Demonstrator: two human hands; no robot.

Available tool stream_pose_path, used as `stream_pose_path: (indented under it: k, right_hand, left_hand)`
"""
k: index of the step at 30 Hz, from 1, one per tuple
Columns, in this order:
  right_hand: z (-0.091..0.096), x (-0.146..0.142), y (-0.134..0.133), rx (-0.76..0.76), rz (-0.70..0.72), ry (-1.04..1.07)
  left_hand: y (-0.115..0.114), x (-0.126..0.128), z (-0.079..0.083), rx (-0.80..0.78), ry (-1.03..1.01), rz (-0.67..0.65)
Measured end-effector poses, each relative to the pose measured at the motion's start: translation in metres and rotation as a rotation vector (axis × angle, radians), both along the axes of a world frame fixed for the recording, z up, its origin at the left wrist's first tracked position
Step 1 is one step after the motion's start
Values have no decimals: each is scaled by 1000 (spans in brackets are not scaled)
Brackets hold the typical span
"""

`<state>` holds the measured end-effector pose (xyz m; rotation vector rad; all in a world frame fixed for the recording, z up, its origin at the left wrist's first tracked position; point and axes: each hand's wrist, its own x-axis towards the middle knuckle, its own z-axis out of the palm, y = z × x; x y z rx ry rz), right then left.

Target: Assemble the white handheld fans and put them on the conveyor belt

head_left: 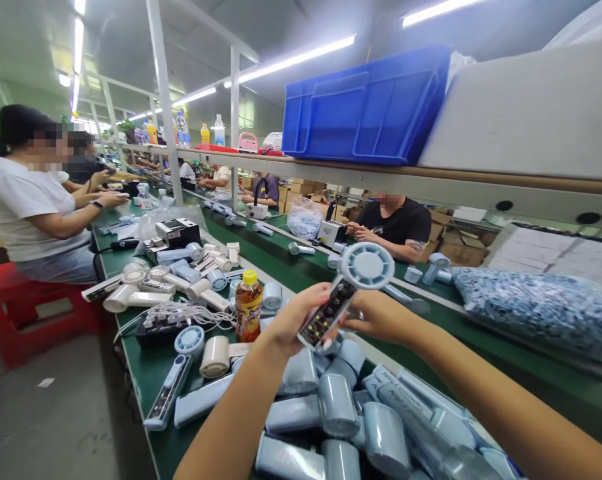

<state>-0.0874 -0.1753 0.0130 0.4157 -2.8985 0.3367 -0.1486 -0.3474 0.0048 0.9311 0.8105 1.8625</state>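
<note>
**Left hand** (295, 317): fingers closed, wrapped around the handle of a handheld fan (331, 310); pale nails show at the fingertips.

**Right hand** (381, 317): fingers curled and gripping the same fan from the far side, partly hidden behind the handle.

**Fan in hand:** one, held above the bench; a round, pale blue slotted head (367, 265) sits on a flat handle, with a dark circuit board and small gold-coloured parts exposed along it.

**Below the hands:** a heap of pale blue cylindrical fan parts (331, 413) with a glossy, plastic-wrapped sheen. They overlap and run out of frame, so the count is uncertain, though there are more than ten.

**Bench:** a green-topped work bench (145, 380) holds scattered white and pale blue fans, plus one plastic bottle of orange drink (249, 307) with a yellow cap, and a tangle of thin white cables (181, 315).

**Across the bench:** a bulging clear bag of blue parts (531, 313), its contents hard to make out.

**Overhead:** one ribbed blue plastic crate (365, 107) sits on a shelf (331, 163) beside a large white box (521, 113), cut off by the frame.

**People nearby:** at least five co-workers, including one in a white T-shirt (31, 207) on a red plastic stool (35, 313) and one in a black T-shirt (395, 223); those farther down are small and partly hidden.
</note>
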Motion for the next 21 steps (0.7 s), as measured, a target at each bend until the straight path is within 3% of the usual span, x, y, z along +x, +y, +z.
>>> stream_pose_path:
  k: [4,10,15,21]
  right_hand:
    - [-25,-42,-7,-147,183,15]
    - [-48,-88,-18,-159,250,-45]
    - [-44,-98,-18,-119,209,-51]
    - [-13,-68,-14,-37,63,-122]
  left_hand:
    - [6,-35,-16,25,-6,73]
    - [2,-45,-20,-83,31,217]
    - [2,-42,-13,-149,59,291]
    - [12,-37,-9,-188,137,241]
